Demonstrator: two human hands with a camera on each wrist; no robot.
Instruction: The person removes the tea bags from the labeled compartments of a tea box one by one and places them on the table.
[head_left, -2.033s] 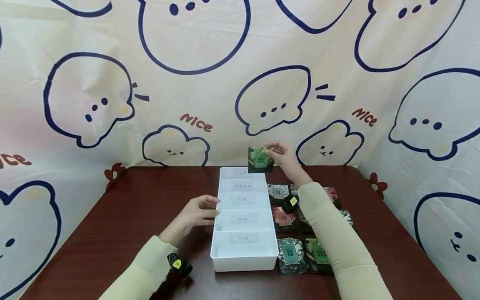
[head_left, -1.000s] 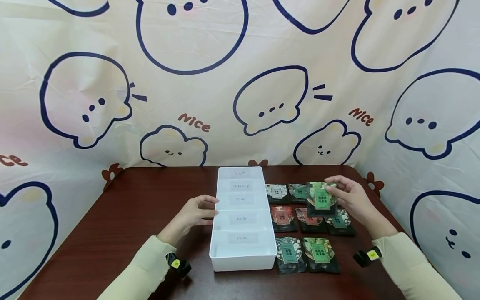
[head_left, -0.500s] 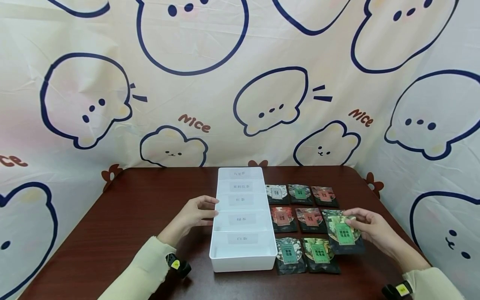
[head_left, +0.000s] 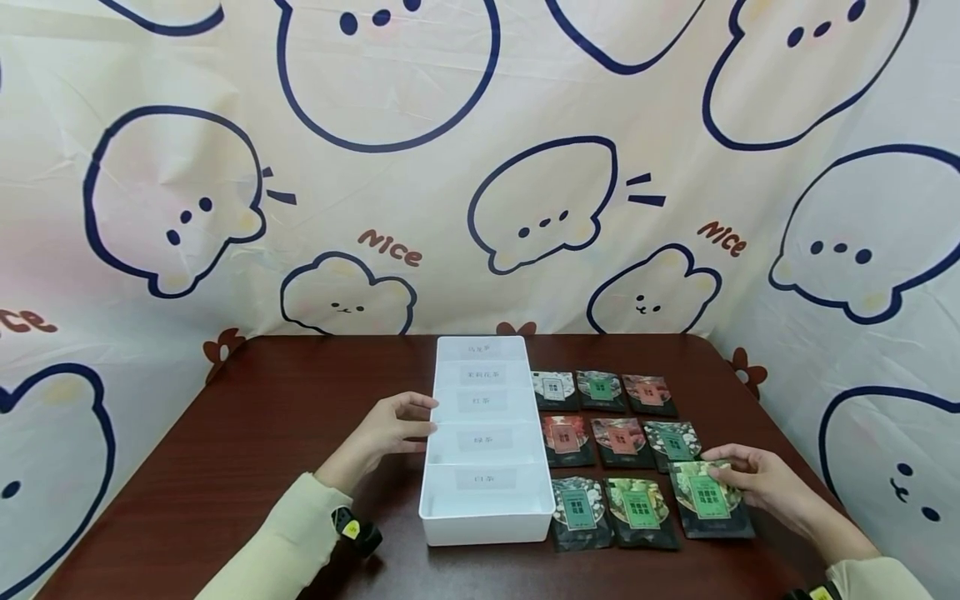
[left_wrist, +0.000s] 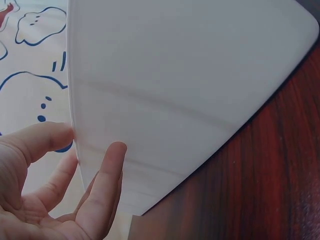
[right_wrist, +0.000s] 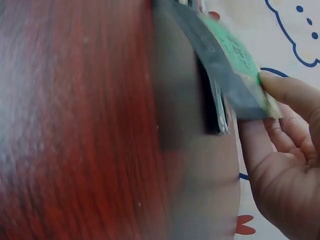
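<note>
My right hand [head_left: 772,487] pinches the right edge of a green-and-black tea packet [head_left: 707,500], low over the table at the near right end of the packet rows. In the right wrist view, the thumb lies on the face of this packet [right_wrist: 235,55], with fingers beneath. My left hand [head_left: 384,429] touches the left side of a long white box [head_left: 487,527] split into labelled compartments. Up close in the left wrist view, its relaxed fingertips [left_wrist: 116,152] meet the outer wall of the white box [left_wrist: 185,65].
Rows of tea packets lie right of the box: red ones [head_left: 566,440] [head_left: 622,442] [head_left: 650,393], a teal one [head_left: 579,512], a green one [head_left: 641,512] and others. The dark wooden table [head_left: 315,375] ends at a cartoon-printed cloth [head_left: 442,192].
My right hand has carried the green tea packet from above the box's far end, rightward and toward me, down to the near right of the rows. The left hand has stayed at the box.
</note>
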